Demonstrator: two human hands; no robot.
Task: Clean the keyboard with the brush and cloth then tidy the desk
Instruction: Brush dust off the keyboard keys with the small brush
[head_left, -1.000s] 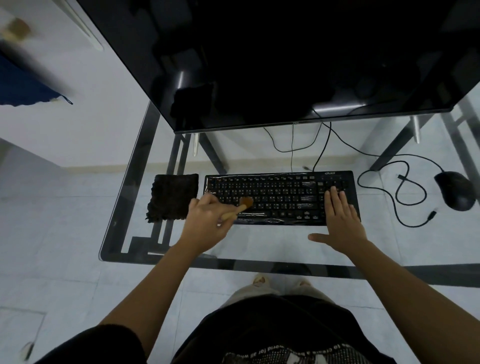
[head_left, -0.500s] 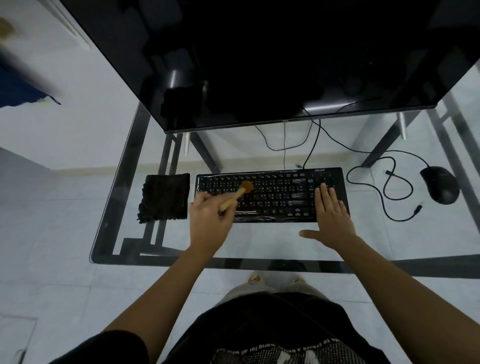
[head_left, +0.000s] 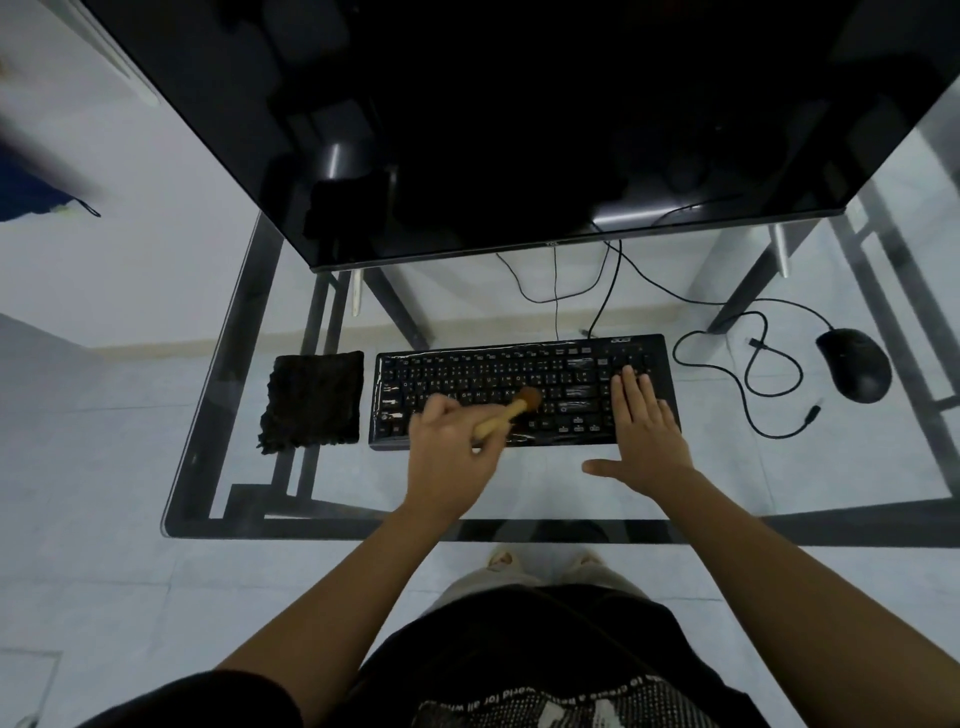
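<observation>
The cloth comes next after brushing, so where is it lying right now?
In the head view the cloth lies flat on the glass desk, just left of the keyboard, untouched by either hand.

A single head-worn wide-angle view looks steeply down from above the desk (head_left: 218, 467), close over its near edge. The keyboard (head_left: 519, 387) lies mid-frame, the monitor (head_left: 493, 119) beyond it at the top, the person's torso below it. No second view exists.
</observation>
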